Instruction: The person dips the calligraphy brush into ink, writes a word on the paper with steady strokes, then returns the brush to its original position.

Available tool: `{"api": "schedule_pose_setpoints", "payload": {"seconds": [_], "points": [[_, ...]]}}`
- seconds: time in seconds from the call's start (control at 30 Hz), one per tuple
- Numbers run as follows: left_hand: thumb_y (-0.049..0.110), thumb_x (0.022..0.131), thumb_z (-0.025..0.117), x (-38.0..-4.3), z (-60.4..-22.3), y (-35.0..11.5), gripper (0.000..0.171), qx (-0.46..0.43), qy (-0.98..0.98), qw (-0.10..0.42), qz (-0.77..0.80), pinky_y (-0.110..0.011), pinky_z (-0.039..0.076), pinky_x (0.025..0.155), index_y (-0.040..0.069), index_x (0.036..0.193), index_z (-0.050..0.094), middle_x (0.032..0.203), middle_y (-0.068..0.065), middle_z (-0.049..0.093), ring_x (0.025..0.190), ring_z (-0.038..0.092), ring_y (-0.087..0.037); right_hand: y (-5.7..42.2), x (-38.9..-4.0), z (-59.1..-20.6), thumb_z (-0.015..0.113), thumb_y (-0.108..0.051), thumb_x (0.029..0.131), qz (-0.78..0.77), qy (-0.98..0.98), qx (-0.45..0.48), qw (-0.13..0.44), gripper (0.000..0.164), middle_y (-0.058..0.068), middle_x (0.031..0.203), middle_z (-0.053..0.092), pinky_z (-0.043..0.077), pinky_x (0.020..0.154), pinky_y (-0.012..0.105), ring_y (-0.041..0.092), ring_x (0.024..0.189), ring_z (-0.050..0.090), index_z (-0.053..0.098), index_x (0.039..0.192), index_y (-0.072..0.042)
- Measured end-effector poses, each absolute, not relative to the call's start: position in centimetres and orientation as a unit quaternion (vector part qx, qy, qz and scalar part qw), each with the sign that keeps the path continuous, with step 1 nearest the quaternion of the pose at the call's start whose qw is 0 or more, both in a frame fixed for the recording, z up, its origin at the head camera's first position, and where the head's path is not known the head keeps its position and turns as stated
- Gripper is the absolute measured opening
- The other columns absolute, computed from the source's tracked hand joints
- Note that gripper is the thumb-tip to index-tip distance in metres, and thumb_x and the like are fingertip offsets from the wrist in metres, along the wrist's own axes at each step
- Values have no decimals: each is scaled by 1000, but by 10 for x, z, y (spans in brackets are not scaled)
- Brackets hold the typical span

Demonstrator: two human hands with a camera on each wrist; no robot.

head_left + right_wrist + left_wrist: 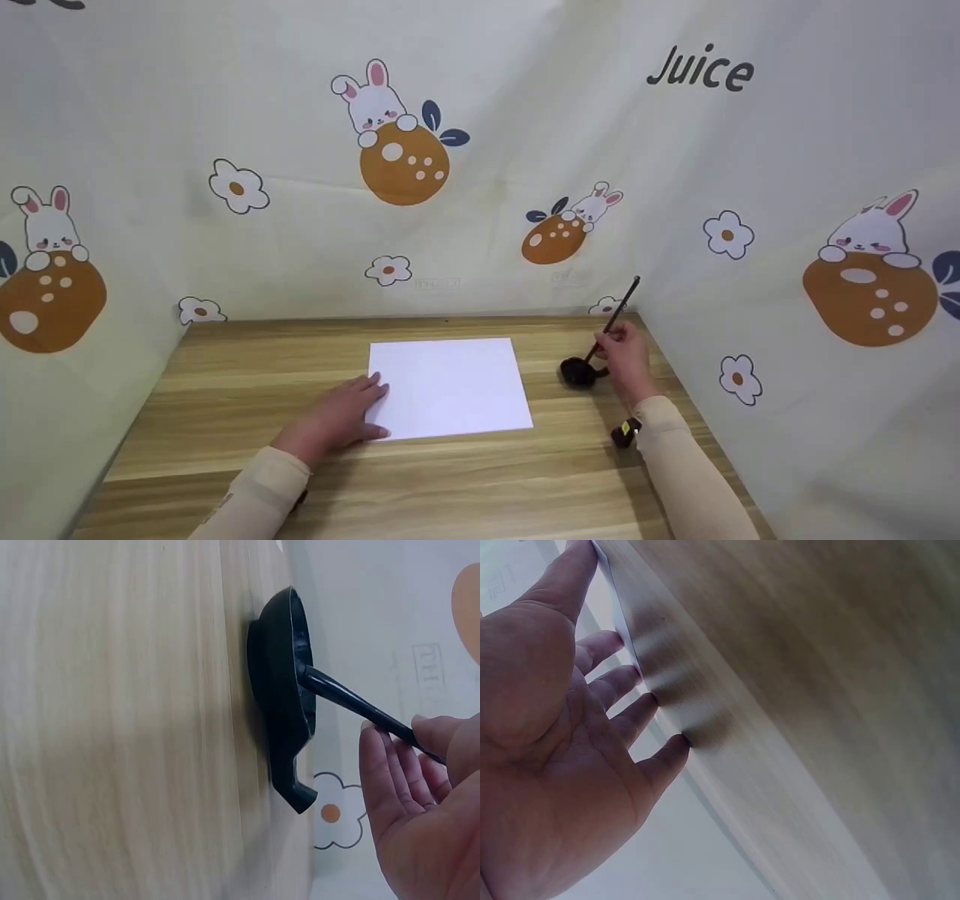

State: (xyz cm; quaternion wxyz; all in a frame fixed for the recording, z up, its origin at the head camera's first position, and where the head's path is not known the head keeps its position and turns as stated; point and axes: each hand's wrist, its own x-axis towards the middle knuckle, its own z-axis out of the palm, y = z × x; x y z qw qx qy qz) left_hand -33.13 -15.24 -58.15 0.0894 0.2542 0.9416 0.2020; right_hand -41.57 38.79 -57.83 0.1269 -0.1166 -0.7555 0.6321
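Note:
A sheet of white paper (pixel 450 390) lies flat in the middle of the wooden table. On its left edge rests my left hand (pixel 337 416), fingers spread and the thumb near the lower left corner. To the right of the paper stands a small black dish (pixel 577 373) with a short curved handle. My right hand (pixel 628 360) pinches a slim dark writing brush (pixel 622 306) between thumb and fingers. The right wrist view shows the thick lower end of the brush (pixel 330 688) inside the dish (pixel 279 682); its tip is hidden by the rim.
The wooden table top (pixel 480 487) is bounded at the back and sides by a pale cloth (pixel 285 247) printed with rabbits, oranges and flowers. A small black device (pixel 625 433) with a yellow mark sits at my right wrist.

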Motion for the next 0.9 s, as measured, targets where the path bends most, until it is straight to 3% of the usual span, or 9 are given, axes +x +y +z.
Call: {"api": "schedule_pose_setpoints", "payload": {"seconds": [0.33,0.67,0.9], "points": [[39,97,86,-333,-583,-153,83,259,941,86,200,-69,33,126,-6,159,53,170,-30,42,157,38,-55,392,-418,-579,72,-9,107,642,-747,-128,120,26,15,112,64,59,102,59,27,94,72,57,125,2],[40,97,86,-334,-583,-152,84,250,942,95,202,-72,31,125,-3,161,53,172,-28,41,159,35,-52,398,-417,-577,73,-15,108,602,-778,-98,150,29,17,114,65,62,98,59,31,96,75,60,126,4],[40,97,86,-333,-581,-152,84,249,941,100,206,-75,31,123,-4,161,52,172,-28,40,159,34,-53,397,-416,-571,74,-13,107,565,-802,-68,183,21,17,111,66,63,97,58,32,100,73,63,120,-1]]}}
